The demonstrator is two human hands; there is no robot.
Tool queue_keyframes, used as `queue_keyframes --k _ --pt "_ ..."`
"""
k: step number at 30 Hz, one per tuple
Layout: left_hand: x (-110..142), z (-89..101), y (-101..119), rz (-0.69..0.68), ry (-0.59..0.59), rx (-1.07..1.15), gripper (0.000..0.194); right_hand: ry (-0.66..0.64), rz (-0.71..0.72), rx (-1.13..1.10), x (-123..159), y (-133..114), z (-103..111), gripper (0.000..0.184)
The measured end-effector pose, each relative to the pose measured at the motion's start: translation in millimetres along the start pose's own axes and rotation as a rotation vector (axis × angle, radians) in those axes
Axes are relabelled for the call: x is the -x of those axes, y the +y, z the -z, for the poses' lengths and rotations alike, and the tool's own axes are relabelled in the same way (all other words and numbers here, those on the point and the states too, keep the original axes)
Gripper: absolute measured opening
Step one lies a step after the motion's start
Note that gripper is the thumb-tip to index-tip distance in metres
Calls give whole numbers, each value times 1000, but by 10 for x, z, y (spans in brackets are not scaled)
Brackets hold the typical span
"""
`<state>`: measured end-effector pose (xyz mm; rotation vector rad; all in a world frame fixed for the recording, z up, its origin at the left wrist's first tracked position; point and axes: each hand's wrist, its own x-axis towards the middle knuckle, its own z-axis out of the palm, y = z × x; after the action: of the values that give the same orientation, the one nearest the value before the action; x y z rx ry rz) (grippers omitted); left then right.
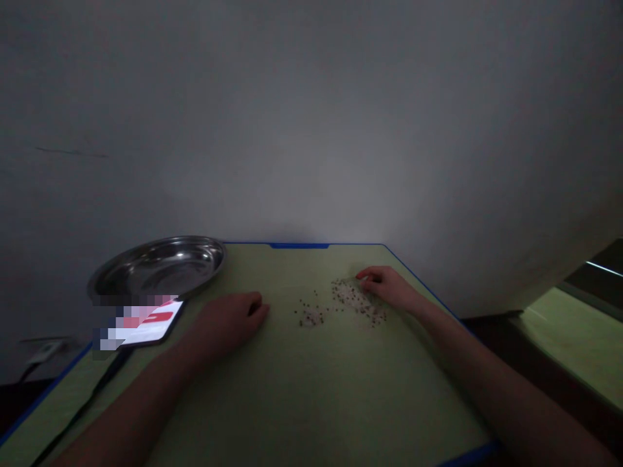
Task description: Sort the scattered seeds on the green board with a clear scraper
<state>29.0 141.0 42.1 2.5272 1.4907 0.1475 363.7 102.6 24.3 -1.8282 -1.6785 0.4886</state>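
On a pale green table (302,389), my left hand (231,322) rests loosely curled, with nothing visible in its fingers. Just to its right lies a small pile of pale grains mixed with dark bits (312,316). My right hand (387,285) is at the upper right edge of a larger pile of pale grains with dark bits (353,297). Its fingers are bent, with a gap between thumb and forefinger, and no held object shows. Dark specks lie scattered between the two piles. The dim light hides what kind of grains they are.
A shiny oval metal basin (163,266) stands at the back left. In front of it lies a lit phone (156,327), partly blurred out, with a dark strap or cable (100,384) running toward me. A wall (311,130) rises behind the table; another green surface (574,347) is at right.
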Motion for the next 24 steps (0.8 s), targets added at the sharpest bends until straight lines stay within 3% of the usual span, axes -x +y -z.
queue_keyframes --k 5,9,17,24 --pt "24 39 44 8 -14 -14 38 -120 73 -82 162 -248 -75 23" --pt "26 53 58 5 -4 -38 38 -133 95 -104 270 -281 -35 25" --pt "28 56 60 10 1 -19 38 -39 81 -53 240 -138 122 23" --pt "30 67 59 19 -4 -5 40 85 -55 95 -96 163 363 18"
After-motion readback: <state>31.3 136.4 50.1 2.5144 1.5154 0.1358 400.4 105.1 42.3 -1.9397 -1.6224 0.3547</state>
